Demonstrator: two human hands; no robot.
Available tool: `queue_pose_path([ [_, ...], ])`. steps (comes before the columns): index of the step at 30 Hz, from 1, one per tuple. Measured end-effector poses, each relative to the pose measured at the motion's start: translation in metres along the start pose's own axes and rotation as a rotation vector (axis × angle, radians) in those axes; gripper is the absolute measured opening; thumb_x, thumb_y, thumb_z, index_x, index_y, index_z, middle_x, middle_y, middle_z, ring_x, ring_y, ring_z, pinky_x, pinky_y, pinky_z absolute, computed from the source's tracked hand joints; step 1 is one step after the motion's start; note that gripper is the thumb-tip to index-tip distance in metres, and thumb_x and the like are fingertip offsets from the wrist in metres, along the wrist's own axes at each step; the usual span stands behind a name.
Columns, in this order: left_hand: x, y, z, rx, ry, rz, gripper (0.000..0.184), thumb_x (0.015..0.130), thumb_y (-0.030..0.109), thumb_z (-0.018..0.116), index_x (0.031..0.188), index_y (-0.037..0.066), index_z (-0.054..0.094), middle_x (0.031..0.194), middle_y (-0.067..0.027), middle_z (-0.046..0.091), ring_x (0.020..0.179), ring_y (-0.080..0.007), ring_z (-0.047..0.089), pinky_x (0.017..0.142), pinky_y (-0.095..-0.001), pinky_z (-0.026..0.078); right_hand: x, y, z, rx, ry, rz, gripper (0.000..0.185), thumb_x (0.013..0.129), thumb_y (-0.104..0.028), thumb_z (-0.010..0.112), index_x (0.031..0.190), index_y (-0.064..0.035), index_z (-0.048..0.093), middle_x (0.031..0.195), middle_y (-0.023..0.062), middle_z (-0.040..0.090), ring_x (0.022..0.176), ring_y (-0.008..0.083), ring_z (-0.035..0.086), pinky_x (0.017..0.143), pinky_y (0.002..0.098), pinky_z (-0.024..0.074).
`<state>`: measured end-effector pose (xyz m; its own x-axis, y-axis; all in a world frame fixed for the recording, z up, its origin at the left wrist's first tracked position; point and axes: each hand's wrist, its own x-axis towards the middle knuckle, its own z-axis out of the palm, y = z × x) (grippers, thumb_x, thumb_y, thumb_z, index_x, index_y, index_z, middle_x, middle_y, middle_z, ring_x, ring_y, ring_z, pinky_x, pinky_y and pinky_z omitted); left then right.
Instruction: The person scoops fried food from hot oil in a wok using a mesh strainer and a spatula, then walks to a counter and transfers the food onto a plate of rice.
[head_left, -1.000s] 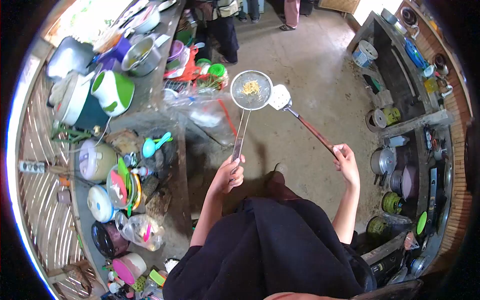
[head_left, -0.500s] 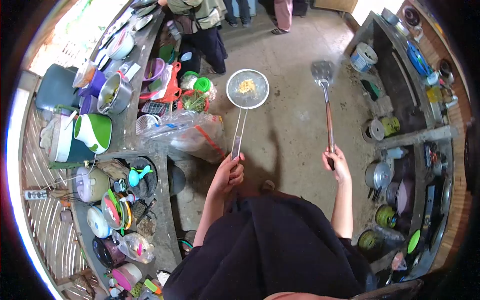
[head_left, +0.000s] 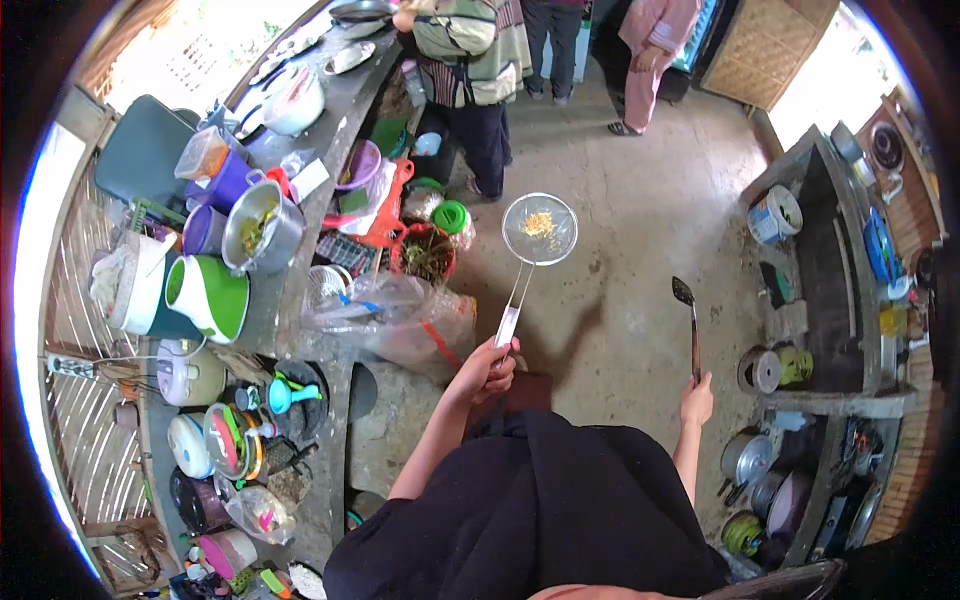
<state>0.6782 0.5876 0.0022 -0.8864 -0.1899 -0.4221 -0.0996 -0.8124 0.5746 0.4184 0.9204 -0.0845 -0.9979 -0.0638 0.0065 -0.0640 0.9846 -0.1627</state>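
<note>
My left hand (head_left: pixel 487 374) is closed round the handle of a round wire-mesh strainer (head_left: pixel 541 250), held out in front of me over the floor. In its mesh lies a small heap of pale yellow fried bits (head_left: pixel 539 224), too small to name exactly. Off to the right, my right hand (head_left: pixel 697 400) grips the dark brown handle of a slotted spatula (head_left: pixel 684 291). The spatula points away from me, its blade seen at a slant. Neither tool touches anything else.
A long counter (head_left: pixel 345 97) on the left carries a metal pot (head_left: pixel 262 228) and a green-white container (head_left: pixel 208 298). A clear plastic bag (head_left: pixel 400 322) bulges beside it. Several people stand ahead, one (head_left: pixel 478 90) at the counter. Shelves (head_left: pixel 845 402) with pots line the right.
The view has tilted up and turned, showing more of the people ahead. My right hand has rotated the spatula, so its blade now appears narrow and darker. The strainer stays level with its contents.
</note>
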Motion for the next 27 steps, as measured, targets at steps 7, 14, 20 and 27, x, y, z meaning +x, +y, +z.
queue_pose_path([
  [7,0.055,0.078,-0.023,-0.060,-0.036,0.025,0.015,0.095,0.020,0.031,0.096,0.011,0.043,0.047,0.0051,0.025,0.033,-0.0058,0.020,0.032,-0.0216,0.018,0.082,-0.090,-0.010,0.955,-0.533,0.059,0.030,0.091,-0.032,0.047,0.084,-0.0032,0.049,0.052,0.0046,0.047,0.039,0.0158,0.045,0.036,0.0279,0.0339],
  [14,0.074,0.113,-0.034,-0.092,0.085,0.125,0.014,0.095,0.023,0.033,0.094,0.012,0.042,0.047,0.0052,0.023,0.033,-0.0064,0.019,0.034,-0.0222,0.018,0.121,-0.211,-0.071,1.095,-0.867,-0.151,0.032,0.092,-0.033,0.044,0.078,-0.0050,0.047,0.046,-0.0018,0.038,0.032,0.0058,0.028,0.031,0.0223,0.0208],
  [20,0.092,0.127,-0.040,-0.169,0.171,0.267,0.014,0.095,0.025,0.034,0.093,0.013,0.042,0.046,0.0048,0.023,0.033,-0.0072,0.019,0.035,-0.0227,0.017,0.166,-0.306,-0.085,0.980,-1.026,-0.430,0.028,0.092,-0.029,0.045,0.076,-0.0058,0.048,0.045,-0.0026,0.038,0.034,0.0050,0.029,0.032,0.0213,0.0205],
  [27,0.121,0.144,-0.017,-0.233,0.265,0.516,0.014,0.095,0.025,0.034,0.095,0.013,0.041,0.046,0.0053,0.024,0.033,-0.0066,0.020,0.035,-0.0233,0.018,0.231,-0.413,-0.074,0.843,-1.123,-0.737,0.020,0.089,-0.021,0.052,0.077,-0.0060,0.047,0.052,-0.0027,0.039,0.043,0.0040,0.032,0.039,0.0215,0.0241],
])
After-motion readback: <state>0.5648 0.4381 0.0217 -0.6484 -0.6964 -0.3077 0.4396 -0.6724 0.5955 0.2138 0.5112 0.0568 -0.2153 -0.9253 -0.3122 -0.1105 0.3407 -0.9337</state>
